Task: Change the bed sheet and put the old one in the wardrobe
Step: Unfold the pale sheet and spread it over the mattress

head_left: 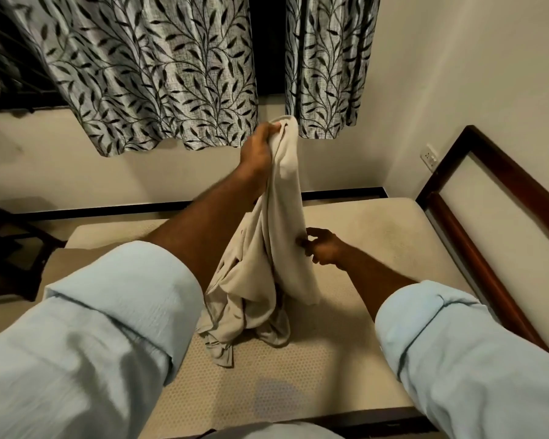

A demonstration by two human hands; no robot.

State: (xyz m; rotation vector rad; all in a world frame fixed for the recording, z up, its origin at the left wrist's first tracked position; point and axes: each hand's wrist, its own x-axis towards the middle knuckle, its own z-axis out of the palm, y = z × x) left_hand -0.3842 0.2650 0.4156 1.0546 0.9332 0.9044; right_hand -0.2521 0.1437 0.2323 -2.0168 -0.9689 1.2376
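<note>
A beige bed sheet [276, 248] hangs bunched in front of me, its lower folds heaped on the bare mattress [377, 236]. My left hand [260, 147] is raised high and grips the sheet's top end. Lower down, my right hand [322, 247] pinches the sheet's right edge with curled fingers. The mattress has a dotted beige cover and no sheet spread on it.
A dark wooden headboard [476, 236] runs along the right side of the bed. Leaf-patterned curtains [146, 74] hang on the far wall above the bed. A dark wooden piece of furniture [10, 245] stands at the left. A wall socket [429, 156] sits beside the headboard.
</note>
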